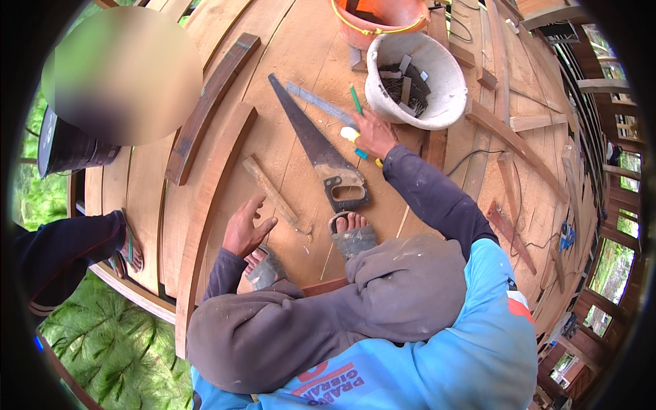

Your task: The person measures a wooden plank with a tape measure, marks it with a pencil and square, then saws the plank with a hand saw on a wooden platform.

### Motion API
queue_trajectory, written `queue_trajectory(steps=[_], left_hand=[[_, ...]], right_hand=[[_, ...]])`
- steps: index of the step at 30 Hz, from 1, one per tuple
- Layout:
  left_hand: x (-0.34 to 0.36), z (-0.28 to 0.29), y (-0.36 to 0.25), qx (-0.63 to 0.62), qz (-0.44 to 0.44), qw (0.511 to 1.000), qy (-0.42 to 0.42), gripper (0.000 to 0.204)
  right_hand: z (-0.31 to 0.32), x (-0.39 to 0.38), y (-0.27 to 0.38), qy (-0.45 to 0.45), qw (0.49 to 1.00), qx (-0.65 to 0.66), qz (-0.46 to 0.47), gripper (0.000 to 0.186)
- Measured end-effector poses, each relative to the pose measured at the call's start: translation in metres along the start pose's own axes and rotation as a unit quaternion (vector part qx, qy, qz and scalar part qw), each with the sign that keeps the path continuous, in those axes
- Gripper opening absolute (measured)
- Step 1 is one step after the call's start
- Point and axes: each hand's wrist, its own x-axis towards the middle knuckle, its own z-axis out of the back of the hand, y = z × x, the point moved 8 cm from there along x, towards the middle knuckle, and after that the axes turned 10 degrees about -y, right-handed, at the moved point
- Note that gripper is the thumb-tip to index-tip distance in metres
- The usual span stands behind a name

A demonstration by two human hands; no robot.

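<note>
Head view shows a plank floor (301,51) with greenery (123,342) beyond its left edge, so a loose thing pushed that way could drop. The longer beam (210,198) reaches past the near left corner; a knock on that end might swing it. The white bucket (447,85) stands near the right sleeve (434,191), and a wide elbow could tip out its scraps (406,89). The handsaw (311,137) lies with its blade bare between the hands, its handle just beside the right sandal (357,242); a careless step or reach could mean a cut. The metal ruler (318,101) could slide if brushed.

Counted: two long beams along the left edge; two buckets toward the far edge, the white one and an orange bucket (355,22); one saw; one ruler between saw and white bucket; one short wooden stick (270,186) left of the saw. Two working hands: the left hand (246,227), grip spread and holding nothing, near the stick; the right hand (374,135) at the ruler's near end. One green pencil (356,100) juts beside its fingers; whether that grip pinches it, I cannot tell.
</note>
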Motion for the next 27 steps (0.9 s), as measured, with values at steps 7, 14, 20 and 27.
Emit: queue_trajectory(steps=[7, 14, 20, 27], left_hand=[[0.003, -0.008, 0.021, -0.050, -0.015, 0.998, -0.043, 0.063], [0.001, 0.022, 0.037, -0.025, 0.013, 0.994, -0.105, 0.054], [-0.022, 0.067, 0.066, 0.053, -0.009, 0.972, -0.229, 0.051], [-0.092, 0.119, 0.153, 0.245, 0.131, 0.924, -0.263, 0.085]], right_hand=[[0.070, 0.011, 0.041, -0.098, 0.984, 0.148, -0.001, 0.042], [0.158, 0.044, -0.005, -0.260, 0.961, 0.050, -0.083, 0.037], [0.121, 0.018, -0.102, -0.198, 0.955, 0.006, -0.220, 0.034], [0.123, 0.022, -0.094, -0.277, 0.948, 0.014, -0.156, 0.027]])
